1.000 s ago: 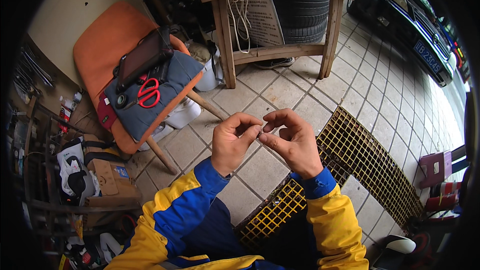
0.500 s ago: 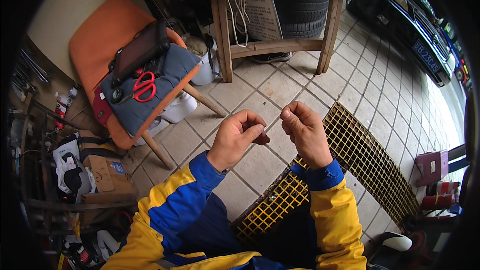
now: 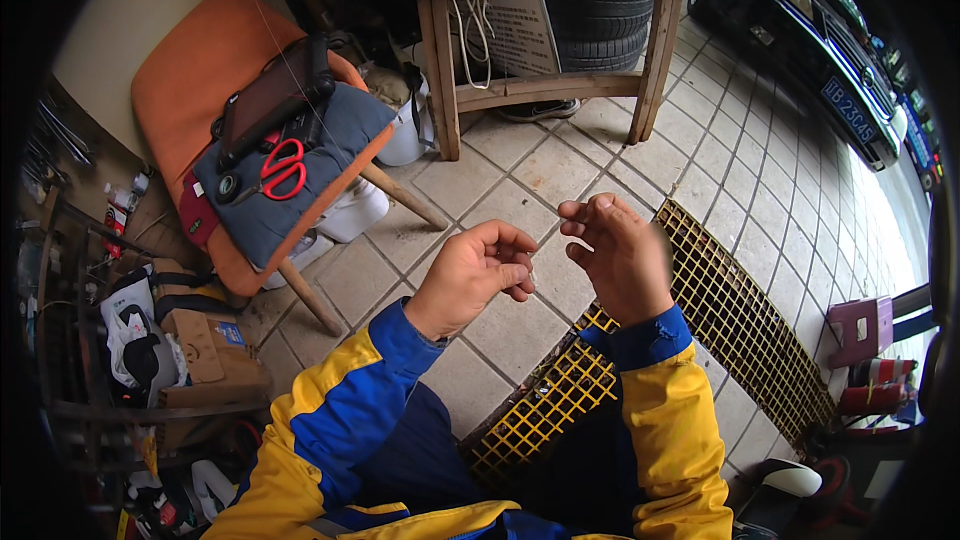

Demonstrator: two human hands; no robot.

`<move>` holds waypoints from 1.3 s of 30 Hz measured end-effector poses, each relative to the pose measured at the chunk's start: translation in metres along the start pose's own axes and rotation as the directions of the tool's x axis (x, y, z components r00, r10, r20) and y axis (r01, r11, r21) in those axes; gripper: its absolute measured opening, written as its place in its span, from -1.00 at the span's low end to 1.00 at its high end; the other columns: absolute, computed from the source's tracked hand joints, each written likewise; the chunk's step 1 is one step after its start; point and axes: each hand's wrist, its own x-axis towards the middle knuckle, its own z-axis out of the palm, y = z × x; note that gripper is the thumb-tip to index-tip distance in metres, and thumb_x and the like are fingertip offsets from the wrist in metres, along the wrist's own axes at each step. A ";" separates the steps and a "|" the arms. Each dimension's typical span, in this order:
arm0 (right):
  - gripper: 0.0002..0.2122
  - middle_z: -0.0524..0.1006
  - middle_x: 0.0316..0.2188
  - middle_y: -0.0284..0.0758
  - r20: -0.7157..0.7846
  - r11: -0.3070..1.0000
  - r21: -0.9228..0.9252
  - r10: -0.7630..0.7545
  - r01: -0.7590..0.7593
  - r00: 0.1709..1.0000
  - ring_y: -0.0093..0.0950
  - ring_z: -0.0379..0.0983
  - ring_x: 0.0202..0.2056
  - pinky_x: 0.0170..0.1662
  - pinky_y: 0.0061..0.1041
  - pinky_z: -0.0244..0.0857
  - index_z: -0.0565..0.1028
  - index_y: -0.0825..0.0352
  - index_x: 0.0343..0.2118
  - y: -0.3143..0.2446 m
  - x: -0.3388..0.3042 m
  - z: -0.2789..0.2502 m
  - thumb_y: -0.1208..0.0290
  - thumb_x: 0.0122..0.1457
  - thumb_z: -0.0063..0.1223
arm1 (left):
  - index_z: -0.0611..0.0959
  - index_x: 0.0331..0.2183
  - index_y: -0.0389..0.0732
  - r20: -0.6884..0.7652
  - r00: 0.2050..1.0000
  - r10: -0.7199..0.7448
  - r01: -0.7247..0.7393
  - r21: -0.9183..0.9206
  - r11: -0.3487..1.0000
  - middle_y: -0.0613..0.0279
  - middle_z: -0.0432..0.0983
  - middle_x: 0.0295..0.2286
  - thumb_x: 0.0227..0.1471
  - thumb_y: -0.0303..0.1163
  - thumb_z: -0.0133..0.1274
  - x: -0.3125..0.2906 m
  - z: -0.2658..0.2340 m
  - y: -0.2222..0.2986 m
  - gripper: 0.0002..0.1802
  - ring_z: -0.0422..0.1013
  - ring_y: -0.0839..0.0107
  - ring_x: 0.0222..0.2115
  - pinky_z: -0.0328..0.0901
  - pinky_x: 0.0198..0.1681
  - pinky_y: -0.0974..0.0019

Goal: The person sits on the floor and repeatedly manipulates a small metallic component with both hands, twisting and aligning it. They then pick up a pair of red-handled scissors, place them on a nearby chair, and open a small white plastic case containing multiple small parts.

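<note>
Hanging over the pale tiles, with a clear gap between them, here are the two bare hands, cuffed in yellow-and-blue sleeves [image 3: 330,415]. The left hand [image 3: 462,278] is curled, thumb drawn in close to the bent fingers; whether anything is pinched there, I cannot tell. Across from it, the right hand [image 3: 628,252] sits loosely bent, its thumb standing apart from the forefinger. Under both, tiled floor [image 3: 512,338]; just below and out to the right hand's right, yellow grating [image 3: 750,325]. Over on the left hand's left, an orange chair [image 3: 195,80] carries a grey-blue cushion [image 3: 350,130], and on it lie red-handled scissors [image 3: 283,172], a small round roll [image 3: 229,186] beside them and a dark tablet-like device [image 3: 272,108] behind. A fine pale thread [image 3: 262,15] slants across the chair, up and left of the left hand; where it ends is too faint to follow. Farther left of that hand, a cardboard box [image 3: 205,342]; well right of the right hand, a purple stool [image 3: 862,328]. Beyond both hands stands a wooden frame [image 3: 550,90], white cord [image 3: 485,35] dangling, stacked tyres [image 3: 600,25] behind; farther off to the right, a dark car [image 3: 800,40].
</note>
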 end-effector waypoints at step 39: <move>-0.81 0.56 -0.44 -0.40 0.227 0.930 -0.297 -0.150 0.215 0.962 -0.61 0.48 -0.43 -0.31 -0.59 0.39 0.45 0.29 -0.24 0.005 -0.006 0.022 0.30 0.51 -0.02 | 0.68 -0.21 -0.38 -0.025 0.985 -0.173 0.173 0.026 0.985 0.13 0.67 -0.42 0.22 -0.50 0.24 -0.001 0.005 0.005 -0.85 0.61 0.41 -0.46 0.49 -0.41 0.39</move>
